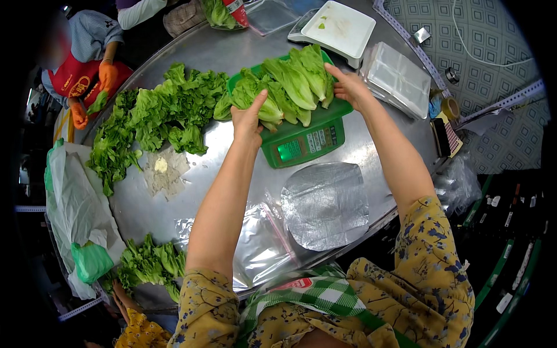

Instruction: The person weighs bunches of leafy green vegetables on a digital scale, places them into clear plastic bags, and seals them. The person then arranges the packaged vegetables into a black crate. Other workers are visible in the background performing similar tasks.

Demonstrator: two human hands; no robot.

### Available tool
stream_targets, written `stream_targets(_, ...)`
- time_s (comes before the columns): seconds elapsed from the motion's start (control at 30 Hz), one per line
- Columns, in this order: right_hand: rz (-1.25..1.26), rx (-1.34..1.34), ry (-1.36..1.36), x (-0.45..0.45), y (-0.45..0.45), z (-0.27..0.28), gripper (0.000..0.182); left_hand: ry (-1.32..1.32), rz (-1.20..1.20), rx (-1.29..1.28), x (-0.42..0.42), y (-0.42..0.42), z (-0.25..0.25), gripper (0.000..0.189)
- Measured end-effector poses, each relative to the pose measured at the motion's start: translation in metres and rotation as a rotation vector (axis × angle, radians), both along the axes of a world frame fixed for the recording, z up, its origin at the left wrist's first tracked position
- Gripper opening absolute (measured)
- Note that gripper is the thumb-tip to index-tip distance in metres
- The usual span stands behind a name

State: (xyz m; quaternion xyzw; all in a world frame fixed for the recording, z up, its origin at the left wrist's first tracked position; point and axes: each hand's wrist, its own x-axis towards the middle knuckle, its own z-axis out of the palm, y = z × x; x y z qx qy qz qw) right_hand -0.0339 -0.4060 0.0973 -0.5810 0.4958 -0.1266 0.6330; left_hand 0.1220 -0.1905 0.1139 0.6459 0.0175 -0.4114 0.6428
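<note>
Heads of green romaine lettuce (291, 80) lie bunched in a green tray (311, 119) on top of a green digital scale (304, 145) with a lit display. At the tray's left side is my left hand (249, 124), thumb raised against the leaves and fingers curled low near the lettuce bases. My right hand (350, 87) is at the opposite side, its fingers by the tray's right rim and the outer lettuce. Leaves and the hands themselves hide the contact, so whether either grips the rim or the lettuce is unclear.
Loose leafy greens (169, 108) cover the metal table's (209, 174) left part. A white scale (339, 28) and stacked plastic bags (398, 76) stand at back right. A silvery sheet (326, 204) and flat clear bags (263, 243) lie nearer me. Another person's orange-gloved hand (107, 76) holds a leaf.
</note>
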Motion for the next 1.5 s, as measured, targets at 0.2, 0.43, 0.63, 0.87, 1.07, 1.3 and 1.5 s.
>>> stream_targets(0.2, 0.168, 0.087, 0.029, 0.019, 0.009, 0.002, 0.083, -0.045, -0.071, -0.057, -0.002, -0.012, 0.009, 0.123)
stream_targets(0.43, 0.209, 0.26, -0.197, 0.016, 0.032, 0.012, 0.07, -0.128, -0.073, -0.239, -0.009, -0.019, 0.006, 0.101)
stream_targets(0.63, 0.083, 0.131, -0.457, -0.04, 0.098, 0.035, 0.068, -0.245, -0.315, -0.304, -0.033, 0.021, 0.031, 0.106)
stream_targets(0.87, 0.023, -0.209, -0.315, -0.169, 0.211, -0.051, 0.098, -0.529, -0.475, -0.584, -0.113, 0.111, -0.039, 0.139)
stream_targets(1.07, 0.054, -0.324, -0.554, -0.206, 0.269, -0.099, 0.116, 0.897, -0.354, -0.54, -0.142, 0.159, -0.107, 0.101)
stream_targets(1.3, 0.061, -0.353, -0.397, -0.227, 0.295, -0.15, 0.119, 0.62, -0.413, -0.641, -0.163, 0.176, -0.144, 0.102)
stream_targets(1.5, -0.323, -0.076, -0.356, -0.222, 0.319, -0.096, 0.081, -0.561, -0.924, -0.485, -0.138, 0.134, -0.074, 0.128)
